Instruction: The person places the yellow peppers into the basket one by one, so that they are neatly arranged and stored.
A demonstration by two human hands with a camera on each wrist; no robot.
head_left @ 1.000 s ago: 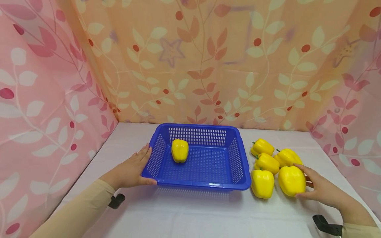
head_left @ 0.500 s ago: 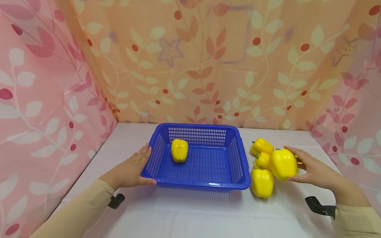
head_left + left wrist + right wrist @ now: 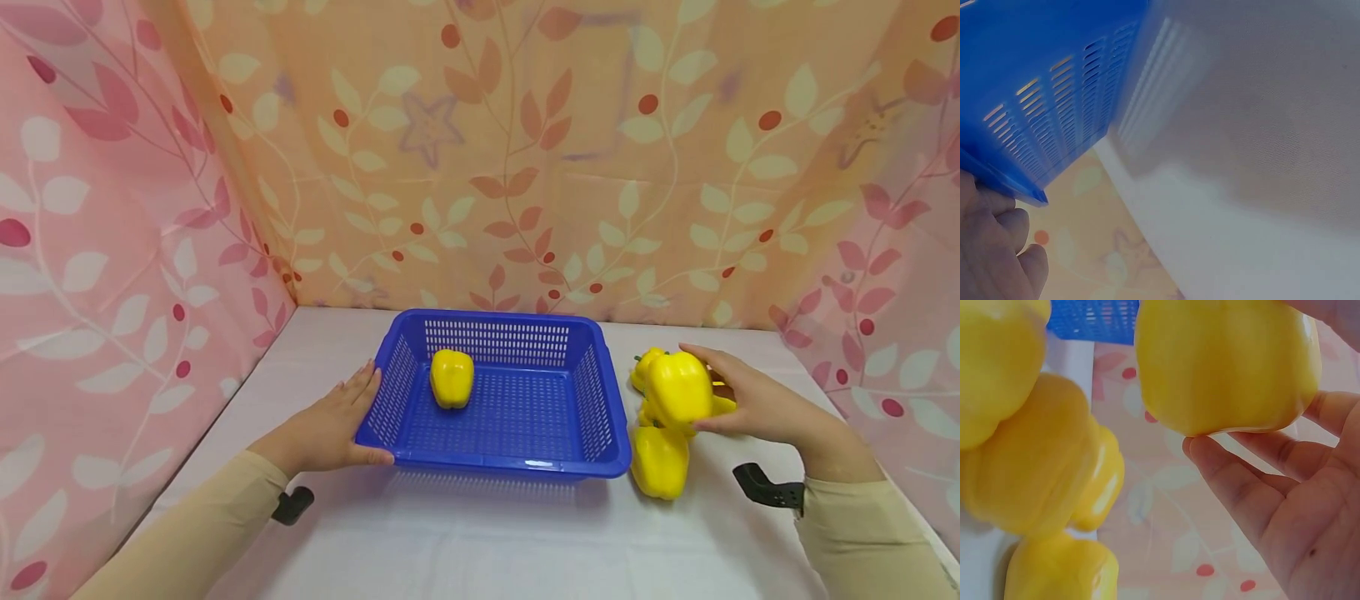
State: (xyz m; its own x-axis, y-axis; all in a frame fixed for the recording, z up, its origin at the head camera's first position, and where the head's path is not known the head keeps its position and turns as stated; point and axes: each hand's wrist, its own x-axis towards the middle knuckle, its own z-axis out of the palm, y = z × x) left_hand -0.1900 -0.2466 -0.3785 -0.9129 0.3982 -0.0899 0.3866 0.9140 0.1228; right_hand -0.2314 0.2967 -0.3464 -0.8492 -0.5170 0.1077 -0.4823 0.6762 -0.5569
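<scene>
My right hand [image 3: 757, 404] holds a yellow bell pepper [image 3: 679, 392] above the other peppers right of the basket. In the right wrist view, the fingertips press against the lower side of this bell pepper [image 3: 1229, 369], and its stem is out of sight. My left hand [image 3: 330, 429] rests against the left side of a blue plastic basket [image 3: 510, 465], fingers stretched along its side and thumb at the front corner. The left wrist view has fingers [image 3: 1013, 228] right at the rim of the slotted basket wall [image 3: 1060, 106]. One yellow bell pepper [image 3: 452, 379] stands inside the basket, towards its left.
Another yellow bell pepper [image 3: 660, 467] sits close to the basket's front right corner. Several more lie behind the held one, partly hidden by it. A white cloth covers the table [image 3: 480, 550], and a flowered curtain [image 3: 525, 167] rises along the back and sides.
My right hand has lifted the bell pepper from the table at the front right and carried it left and up over the others. The left hand and basket stay put.
</scene>
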